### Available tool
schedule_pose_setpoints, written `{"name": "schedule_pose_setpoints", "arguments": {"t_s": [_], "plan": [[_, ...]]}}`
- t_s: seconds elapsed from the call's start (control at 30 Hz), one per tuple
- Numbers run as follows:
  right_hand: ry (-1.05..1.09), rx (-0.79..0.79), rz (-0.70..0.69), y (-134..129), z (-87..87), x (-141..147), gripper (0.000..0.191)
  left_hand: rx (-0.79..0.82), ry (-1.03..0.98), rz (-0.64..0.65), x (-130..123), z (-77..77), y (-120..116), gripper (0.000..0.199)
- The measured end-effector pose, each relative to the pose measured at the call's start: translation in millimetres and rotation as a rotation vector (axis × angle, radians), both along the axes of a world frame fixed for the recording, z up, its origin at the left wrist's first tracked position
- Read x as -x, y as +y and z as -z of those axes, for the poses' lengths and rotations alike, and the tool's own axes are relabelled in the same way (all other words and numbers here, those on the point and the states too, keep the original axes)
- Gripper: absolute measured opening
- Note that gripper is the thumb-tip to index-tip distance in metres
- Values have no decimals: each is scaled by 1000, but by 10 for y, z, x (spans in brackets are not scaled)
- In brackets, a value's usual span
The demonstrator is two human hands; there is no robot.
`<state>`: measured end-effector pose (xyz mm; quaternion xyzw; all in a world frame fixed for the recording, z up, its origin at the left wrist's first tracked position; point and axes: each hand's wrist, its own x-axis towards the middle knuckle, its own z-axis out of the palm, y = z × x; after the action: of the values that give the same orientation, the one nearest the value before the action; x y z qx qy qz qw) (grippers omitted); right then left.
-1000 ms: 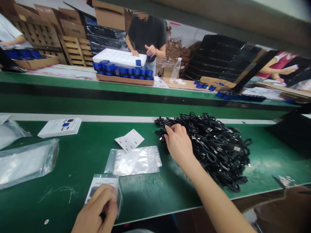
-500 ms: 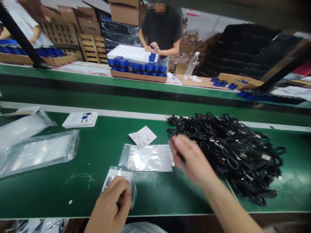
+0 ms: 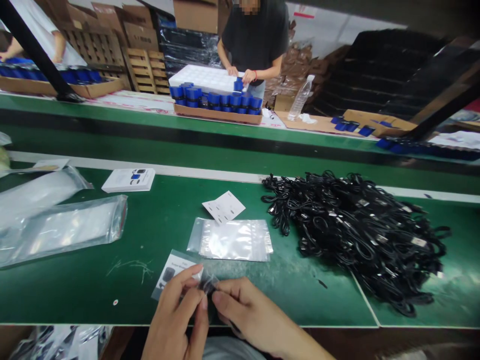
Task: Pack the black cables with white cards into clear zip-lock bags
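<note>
My left hand grips a small clear plastic bag near the table's front edge. A printed leaflet shows inside it. My right hand meets the bag's right end, its fingers closed on a black cable; most of the cable is hidden by the fingers. Just beyond my hands lies a stack of clear bags, with a folded white sheet touching its far edge. To the right a large heap of black cables spreads over the green table.
A stack of printed leaflets and large plastic packs lie at the left. Across the table a co-worker handles blue items behind a carton of blue items. A plastic bottle stands farther right.
My right hand has moved left and nearer, from beside the cable heap to the bag, bringing a black cable. My left hand's fingers have shifted at the bag's opening end.
</note>
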<state>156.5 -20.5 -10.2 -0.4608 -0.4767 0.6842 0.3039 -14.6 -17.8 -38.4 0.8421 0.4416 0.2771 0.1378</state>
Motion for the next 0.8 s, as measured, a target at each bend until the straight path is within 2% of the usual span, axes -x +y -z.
{"name": "schedule_pose_setpoints", "arguments": {"t_s": [0.07, 0.1, 0.17, 0.23, 0.33, 0.4, 0.47, 0.53, 0.6, 0.7, 0.8], "plan": [[204, 81, -52, 12, -18, -64, 5, 23, -31, -19, -29, 25, -38, 13], [253, 62, -86, 16, -20, -104, 6, 41, -54, -34, -45, 40, -54, 14], [277, 14, -159, 25, 6, -181, 15, 67, -92, -54, -76, 69, -81, 17], [286, 68, -192, 36, 65, -230, 19, 57, -116, -42, -103, 85, -97, 17], [306, 227, -72, 51, 145, -213, 41, 30, -136, -21, -131, 73, -104, 18], [257, 263, 43, 46, 144, -164, 47, 28, -143, -29, -139, 44, -100, 18], [170, 204, 89, 15, 92, -126, 40, 19, -149, -45, -137, 11, -95, 17], [79, 54, 45, -35, 19, -115, 28, -1, -150, -62, -129, -20, -91, 17], [-1, -79, -3, -82, -35, -122, 24, -20, -139, -61, -125, -47, -90, 17], [-78, -50, 11, -107, -34, -113, 22, -50, -112, -28, -145, -77, -92, 19], [-263, -41, 193, -84, 26, -50, 16, -96, -109, -2, -191, -89, -99, 21]]}}
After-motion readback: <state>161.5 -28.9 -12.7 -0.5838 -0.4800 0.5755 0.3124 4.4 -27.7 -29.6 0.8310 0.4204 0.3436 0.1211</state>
